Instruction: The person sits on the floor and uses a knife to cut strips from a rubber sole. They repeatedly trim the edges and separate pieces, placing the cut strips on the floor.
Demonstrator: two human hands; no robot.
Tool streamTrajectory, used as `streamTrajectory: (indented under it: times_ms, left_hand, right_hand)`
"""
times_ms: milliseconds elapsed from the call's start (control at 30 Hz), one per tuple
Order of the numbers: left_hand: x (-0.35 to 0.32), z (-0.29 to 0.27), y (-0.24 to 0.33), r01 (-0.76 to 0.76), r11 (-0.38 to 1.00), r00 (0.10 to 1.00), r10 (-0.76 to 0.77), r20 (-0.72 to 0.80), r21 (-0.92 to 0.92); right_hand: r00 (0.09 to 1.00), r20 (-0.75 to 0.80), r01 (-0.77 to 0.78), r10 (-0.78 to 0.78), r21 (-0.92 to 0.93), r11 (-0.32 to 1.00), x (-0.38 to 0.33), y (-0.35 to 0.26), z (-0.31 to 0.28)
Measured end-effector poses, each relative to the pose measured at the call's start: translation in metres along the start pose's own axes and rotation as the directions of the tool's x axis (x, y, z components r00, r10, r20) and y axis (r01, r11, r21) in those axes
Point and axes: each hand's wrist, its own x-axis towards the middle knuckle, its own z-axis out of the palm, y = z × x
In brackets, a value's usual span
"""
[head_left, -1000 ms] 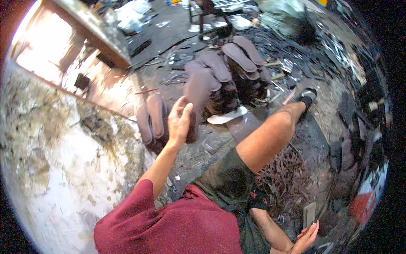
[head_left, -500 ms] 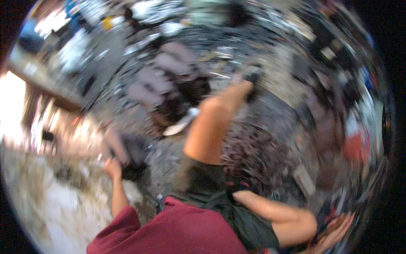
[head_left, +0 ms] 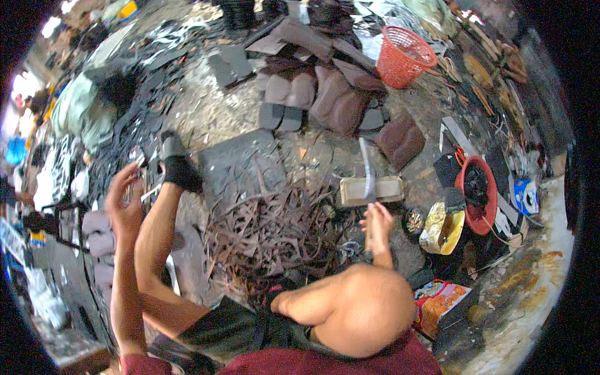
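Note:
My right hand is closed around the handle of a long knife. The blade points away from me and crosses over a pale rectangular whetstone block on the floor; I cannot tell whether they touch. My left hand is raised beside my left shin, its fingers apart, slightly blurred, with nothing seen in it. Between my legs lies a heap of thin brown cut strips. Beyond it a dark flat sheet rests on the floor, under my left foot's side.
Dark brown moulded sole-like sheets are piled ahead. A red basket stands behind them. At right are a red basin, a cut-open yellow container and a colourful packet. More moulded pieces lie at left.
The view has swung round toward the right and steadied from a blur. My right hand has come from the lower right edge to the whetstone, with the knife now visible. My left hand is raised.

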Motion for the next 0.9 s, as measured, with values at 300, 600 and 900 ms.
streamTrajectory:
  times_ms: [300, 600, 900]
  left_hand:
    - [0.157, 0.363, -0.095, -0.049, 0.991, 0.928, -0.001, 0.372, 0.126]
    - [0.188, 0.438, -0.11, 0.671, 0.735, 0.639, -0.509, 0.576, -0.095]
    - [-0.05, 0.255, 0.005, 0.954, 0.021, 0.246, -0.624, 0.742, -0.298]
  right_hand:
    - [0.935, -0.35, -0.091, 0.057, -0.08, 0.993, -0.079, 0.066, -0.055]
    - [0.991, -0.065, -0.121, 0.119, -0.016, 0.993, -0.027, 0.016, 0.022]
    - [0.858, -0.507, 0.159, -0.081, 0.112, 0.981, -0.051, 0.043, -0.054]
